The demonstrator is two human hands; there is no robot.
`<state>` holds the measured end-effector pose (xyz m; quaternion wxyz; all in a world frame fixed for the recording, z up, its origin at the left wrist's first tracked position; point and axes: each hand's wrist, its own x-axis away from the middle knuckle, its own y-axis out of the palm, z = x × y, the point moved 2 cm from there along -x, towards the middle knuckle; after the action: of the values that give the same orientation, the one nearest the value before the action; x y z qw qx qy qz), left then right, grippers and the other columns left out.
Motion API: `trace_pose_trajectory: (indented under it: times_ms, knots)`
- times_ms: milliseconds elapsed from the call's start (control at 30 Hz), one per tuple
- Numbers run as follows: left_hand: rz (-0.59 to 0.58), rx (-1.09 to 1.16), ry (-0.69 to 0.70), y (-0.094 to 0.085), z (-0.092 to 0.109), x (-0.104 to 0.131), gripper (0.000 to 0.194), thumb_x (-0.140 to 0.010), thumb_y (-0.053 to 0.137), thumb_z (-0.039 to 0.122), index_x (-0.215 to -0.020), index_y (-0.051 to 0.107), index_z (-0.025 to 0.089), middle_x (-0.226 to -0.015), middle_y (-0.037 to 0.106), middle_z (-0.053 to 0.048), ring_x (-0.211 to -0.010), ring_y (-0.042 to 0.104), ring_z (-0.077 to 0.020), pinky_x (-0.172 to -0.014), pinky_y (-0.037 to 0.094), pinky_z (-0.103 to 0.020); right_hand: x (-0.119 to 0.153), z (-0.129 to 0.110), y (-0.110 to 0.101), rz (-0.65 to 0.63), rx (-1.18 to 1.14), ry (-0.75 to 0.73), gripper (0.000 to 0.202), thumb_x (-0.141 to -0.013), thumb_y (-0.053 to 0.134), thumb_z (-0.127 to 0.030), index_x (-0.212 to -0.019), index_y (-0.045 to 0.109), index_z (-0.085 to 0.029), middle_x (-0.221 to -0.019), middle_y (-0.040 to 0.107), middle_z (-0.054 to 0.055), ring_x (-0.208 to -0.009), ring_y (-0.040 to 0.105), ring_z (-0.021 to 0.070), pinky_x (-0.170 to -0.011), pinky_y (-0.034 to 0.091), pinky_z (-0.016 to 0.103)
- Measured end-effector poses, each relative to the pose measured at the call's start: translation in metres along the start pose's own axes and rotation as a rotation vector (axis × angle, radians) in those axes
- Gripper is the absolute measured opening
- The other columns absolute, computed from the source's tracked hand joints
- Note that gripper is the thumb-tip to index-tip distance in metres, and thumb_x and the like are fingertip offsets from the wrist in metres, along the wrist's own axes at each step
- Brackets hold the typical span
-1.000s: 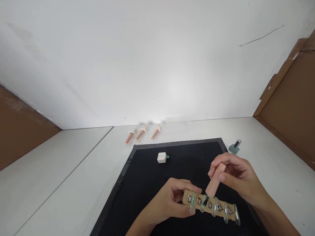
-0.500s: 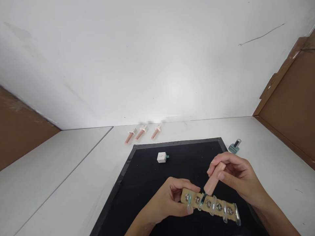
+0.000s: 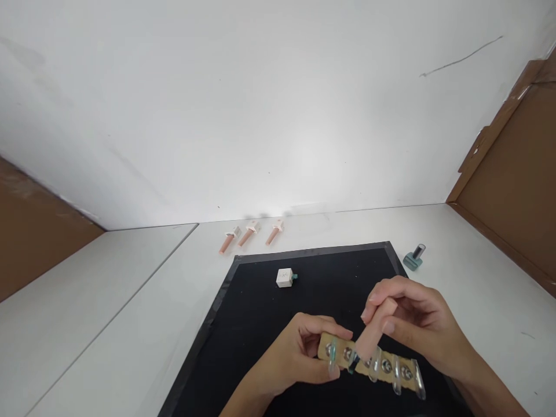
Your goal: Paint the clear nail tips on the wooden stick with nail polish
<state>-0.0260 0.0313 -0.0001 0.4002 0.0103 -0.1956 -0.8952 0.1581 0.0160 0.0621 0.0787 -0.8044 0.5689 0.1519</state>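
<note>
Between thumb and fingers, my left hand [image 3: 299,353] grips the left end of a tan nail tip display strip [image 3: 386,366]. Several clear false nails stand across the strip between round metal studs; the leftmost false nail [image 3: 332,354] is tinted teal. My right hand [image 3: 417,318] pinches the pink cap of a nail polish brush [image 3: 374,331], which slants down to the left. Its dark bristles [image 3: 354,363] are at the second false nail, which the cap partly hides. On the black mat lies an uncapped white nail polish bottle [image 3: 285,278] with a teal neck.
Three white bottles with pink caps [image 3: 247,236] lie behind the mat [image 3: 256,313]. A teal bottle with a dark cap [image 3: 413,258] lies to the right. A white wall rises behind, with brown cardboard [image 3: 512,174] at both sides.
My right hand has moved slightly down and left, carrying the brush tip toward the lower end of the second false nail. My left hand and the strip stay nearly still.
</note>
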Motion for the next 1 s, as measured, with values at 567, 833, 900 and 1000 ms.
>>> trace_pose_trajectory:
  times_ms: [567, 833, 900, 1000]
  knots:
    - [-0.036, -0.072, 0.037, -0.002, -0.004, 0.006, 0.032, -0.058, 0.08, 0.029, -0.089, 0.077, 0.024, -0.067, 0.052, 0.001, -0.056, 0.044, -0.0082, -0.054, 0.037, -0.022, 0.001, 0.01, -0.01, 0.177, -0.089, 0.051, 0.008, -0.08, 0.07, -0.031, -0.087, 0.069, -0.027, -0.078, 0.072, 0.001, -0.069, 0.066, 0.0133, -0.063, 0.055, 0.022]
    - [-0.013, -0.194, -0.022, 0.006, 0.008, -0.001, 0.03, -0.056, 0.075, 0.024, -0.086, 0.077, 0.018, -0.066, 0.052, 0.0, -0.057, 0.04, -0.01, -0.056, 0.036, -0.025, 0.001, 0.005, -0.001, -0.028, -0.046, 0.065, 0.009, -0.083, 0.065, -0.031, -0.09, 0.068, -0.026, -0.079, 0.068, 0.002, -0.067, 0.064, 0.0144, -0.059, 0.054, 0.024]
    - [-0.014, -0.192, -0.031, 0.006, 0.007, -0.002, 0.032, -0.056, 0.075, 0.023, -0.088, 0.077, 0.018, -0.067, 0.052, 0.0, -0.058, 0.041, -0.0102, -0.056, 0.036, -0.025, 0.001, 0.004, 0.0, -0.053, -0.038, 0.073, 0.009, -0.083, 0.065, -0.03, -0.09, 0.068, -0.025, -0.077, 0.066, 0.003, -0.068, 0.063, 0.0148, -0.059, 0.055, 0.025]
    - [-0.025, -0.192, -0.033, 0.006, 0.005, -0.002, 0.029, -0.057, 0.075, 0.023, -0.085, 0.077, 0.018, -0.068, 0.053, 0.001, -0.059, 0.042, -0.0107, -0.057, 0.036, -0.025, 0.0, 0.003, 0.001, -0.052, -0.023, 0.072, 0.009, -0.084, 0.065, -0.03, -0.091, 0.068, -0.025, -0.076, 0.067, 0.003, -0.069, 0.064, 0.0152, -0.061, 0.055, 0.026]
